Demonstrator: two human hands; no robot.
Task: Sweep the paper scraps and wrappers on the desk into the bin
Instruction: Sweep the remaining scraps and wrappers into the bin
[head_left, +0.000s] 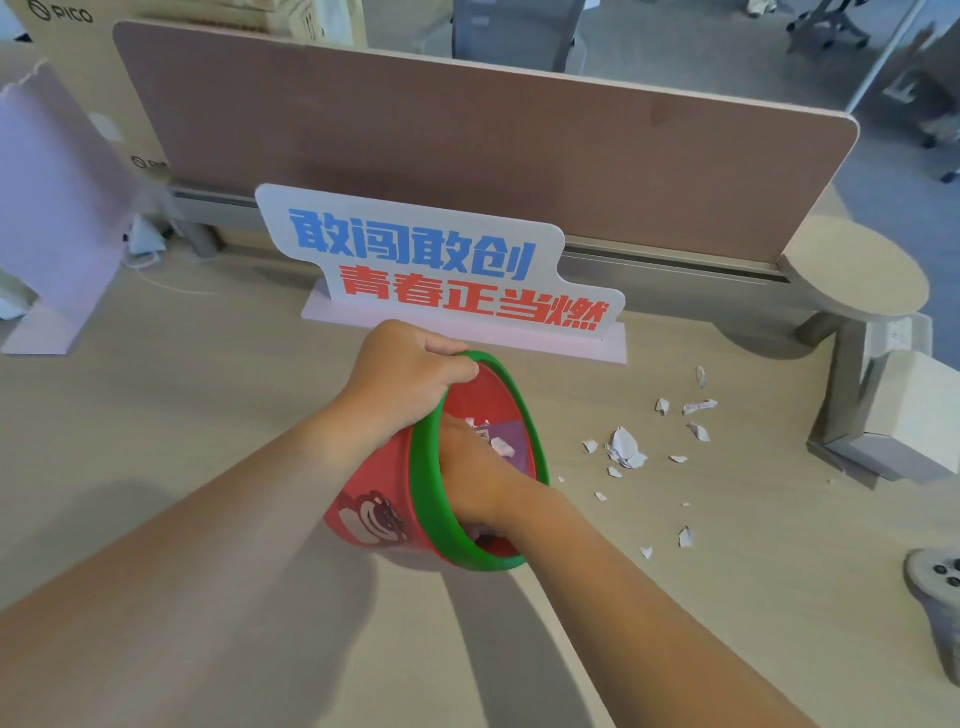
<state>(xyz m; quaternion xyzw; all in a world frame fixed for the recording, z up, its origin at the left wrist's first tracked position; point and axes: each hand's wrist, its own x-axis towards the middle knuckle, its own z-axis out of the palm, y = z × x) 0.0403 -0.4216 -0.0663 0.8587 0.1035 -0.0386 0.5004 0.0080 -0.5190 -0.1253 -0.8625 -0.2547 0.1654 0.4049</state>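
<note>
Bin (379, 499) tipped, left fingers (452, 364) clamped on rim; right hand (467, 467) inside, finger state unclear. Keep mouth low toward scraps (626, 449) near counter (156, 441) right edge.

- The red bin (387, 499) is tipped on its side in the middle of the desk (156, 441). Its mouth faces 3 o'clock.
- The left hand (402, 374) grips the rim at 12 o'clock. The right hand (470, 467) is inside the mouth and fills a lot of it.
- From the mouth toward 3 o'clock the desk is open. Only small paper scraps (626, 448) lie there.
- At 12 o'clock a sign (436, 265) stands just behind the bin. A long divider wall (467, 145) stands behind the sign.
- Far out at 3 o'clock a pale box (914, 410) and a desk leg block the edge.
- At 4 o'clock a grey controller (937, 597) sits near the edge.
- At 9 o'clock the desk is bare and wide. A pink stand (52, 223) is at 10 o'clock.
</note>
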